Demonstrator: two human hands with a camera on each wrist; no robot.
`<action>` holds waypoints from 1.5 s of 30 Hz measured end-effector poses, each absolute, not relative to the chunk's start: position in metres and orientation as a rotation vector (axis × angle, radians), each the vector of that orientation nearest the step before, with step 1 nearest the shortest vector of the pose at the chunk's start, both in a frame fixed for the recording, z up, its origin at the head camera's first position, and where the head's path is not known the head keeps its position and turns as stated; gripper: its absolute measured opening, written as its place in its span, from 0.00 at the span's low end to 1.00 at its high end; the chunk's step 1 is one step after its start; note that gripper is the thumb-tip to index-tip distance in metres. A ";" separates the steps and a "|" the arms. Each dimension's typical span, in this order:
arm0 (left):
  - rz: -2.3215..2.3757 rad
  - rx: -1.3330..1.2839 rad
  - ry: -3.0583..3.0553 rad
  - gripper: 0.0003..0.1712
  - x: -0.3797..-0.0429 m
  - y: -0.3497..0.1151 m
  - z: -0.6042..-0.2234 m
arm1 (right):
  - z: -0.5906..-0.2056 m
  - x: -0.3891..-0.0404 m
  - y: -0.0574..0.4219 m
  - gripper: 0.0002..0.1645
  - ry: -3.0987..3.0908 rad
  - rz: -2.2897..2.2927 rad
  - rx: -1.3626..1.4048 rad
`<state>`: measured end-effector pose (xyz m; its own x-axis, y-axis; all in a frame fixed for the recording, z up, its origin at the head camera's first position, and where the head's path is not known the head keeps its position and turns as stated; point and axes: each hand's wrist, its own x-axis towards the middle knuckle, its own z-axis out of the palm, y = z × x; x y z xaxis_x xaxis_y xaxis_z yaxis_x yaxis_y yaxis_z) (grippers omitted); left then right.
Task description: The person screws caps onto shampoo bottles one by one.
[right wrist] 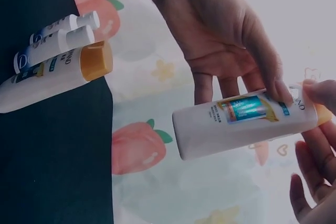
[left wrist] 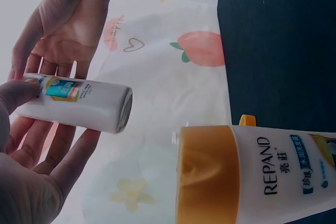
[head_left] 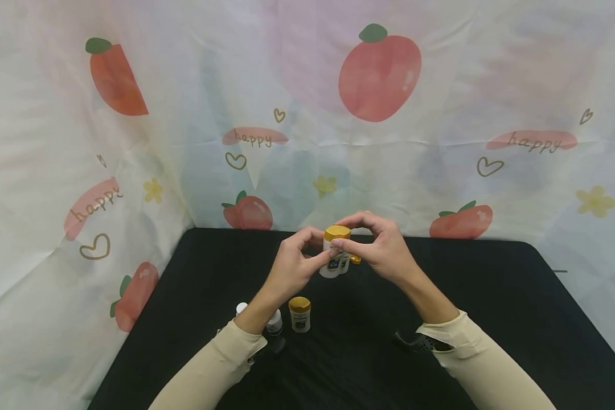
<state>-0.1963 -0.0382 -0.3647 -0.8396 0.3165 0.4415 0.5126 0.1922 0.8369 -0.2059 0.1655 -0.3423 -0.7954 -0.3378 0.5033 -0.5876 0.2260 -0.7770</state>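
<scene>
Both hands hold a white shampoo bottle (head_left: 330, 271) with a yellow cap upright above the black table. My left hand (head_left: 293, 265) grips its body, thumb in front; in the right wrist view the left hand's (right wrist: 226, 45) fingers lie behind it. Up at the cap end, my right hand (head_left: 389, 247) pinches the bottle, thumb on the front. The held bottle's (left wrist: 79, 103) teal and gold label faces the left wrist camera. Another yellow cap (head_left: 356, 259) shows just behind it, its bottle mostly hidden. Below stands a gold-capped REPAND bottle (head_left: 300, 320).
Two small white-capped bottles (right wrist: 58, 23) stand beside the REPAND bottle, partly covered by my left forearm in the head view. The black table (head_left: 492, 296) meets a fruit-printed cloth (head_left: 307, 74) at the back and sides.
</scene>
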 end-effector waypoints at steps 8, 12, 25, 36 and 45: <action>-1.705 -0.815 -2.289 0.15 -0.195 -0.039 -0.367 | -0.328 -0.193 0.161 0.16 -2.308 1.545 0.874; -1.725 -0.834 -2.303 0.16 -0.196 -0.041 -0.368 | -0.319 -0.187 0.163 0.17 -2.364 1.523 0.910; -1.720 -0.838 -2.423 0.18 -0.196 -0.041 -0.368 | -0.322 -0.187 0.165 0.15 -2.347 1.524 0.928; -1.681 -0.837 -2.481 0.18 -0.196 -0.042 -0.372 | -0.328 -0.184 0.166 0.14 -2.433 1.514 0.905; -1.668 -0.869 -2.538 0.16 -0.193 -0.047 -0.380 | -0.359 -0.197 0.176 0.15 -2.547 1.476 0.939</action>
